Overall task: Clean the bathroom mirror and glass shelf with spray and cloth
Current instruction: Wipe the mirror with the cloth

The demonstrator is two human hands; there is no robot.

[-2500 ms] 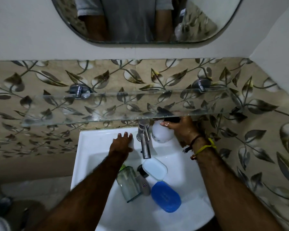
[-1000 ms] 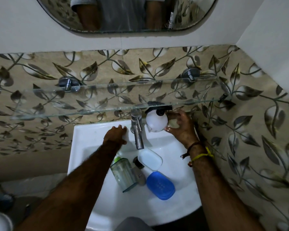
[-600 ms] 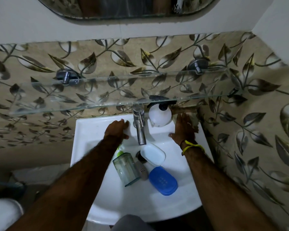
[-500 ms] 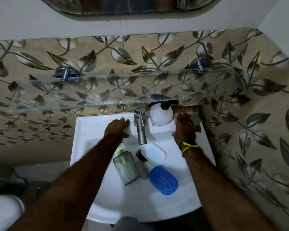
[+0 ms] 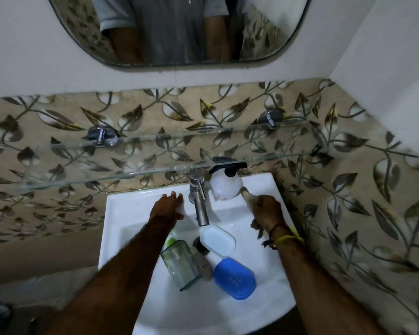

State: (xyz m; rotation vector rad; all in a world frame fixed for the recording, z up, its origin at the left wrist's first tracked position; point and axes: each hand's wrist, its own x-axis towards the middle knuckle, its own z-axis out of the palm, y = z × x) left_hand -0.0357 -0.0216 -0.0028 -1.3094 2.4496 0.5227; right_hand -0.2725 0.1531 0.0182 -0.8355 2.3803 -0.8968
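**Ana:** Where are my hands and the cleaning gear right now?

**Ravi:** My left hand (image 5: pixel 168 206) lies flat, fingers straight, on the back ledge of the white sink (image 5: pixel 131 201), just left of the chrome tap (image 5: pixel 198 199). My right hand (image 5: pixel 266 211) is curled round a beige cloth (image 5: pixel 248 197) on the right ledge; one end of the cloth pokes out toward the spray bottle (image 5: pixel 225 186).

**Ana:** And the bottle?

**Ravi:** It stands upright on the ledge between the tap and my right hand, a round white body with a black trigger head tucked under the front edge of the glass shelf (image 5: pixel 136 163). Nobody is holding it.

**Ana:** How will it all handle?

**Ravi:** I judge the cloth soft and limp, so it bunches easily in the fist and wants a firm wad for wiping. The bottle looks like smooth plastic, probably light; I would take it at the neck under the trigger, since the bulbous body may slip. It has to come forward before rising, or the head knocks the shelf.

**Ana:** The surfaces?

**Ravi:** The shelf is a clear, thin, hard-edged pane on two chrome brackets, so I would press lightly. The mirror (image 5: pixel 179 32) above has rounded corners and looks faintly streaked. In the basin lie a clear tumbler (image 5: pixel 180 264), a white soap case (image 5: pixel 217 240) and a blue soap case (image 5: pixel 235 279).
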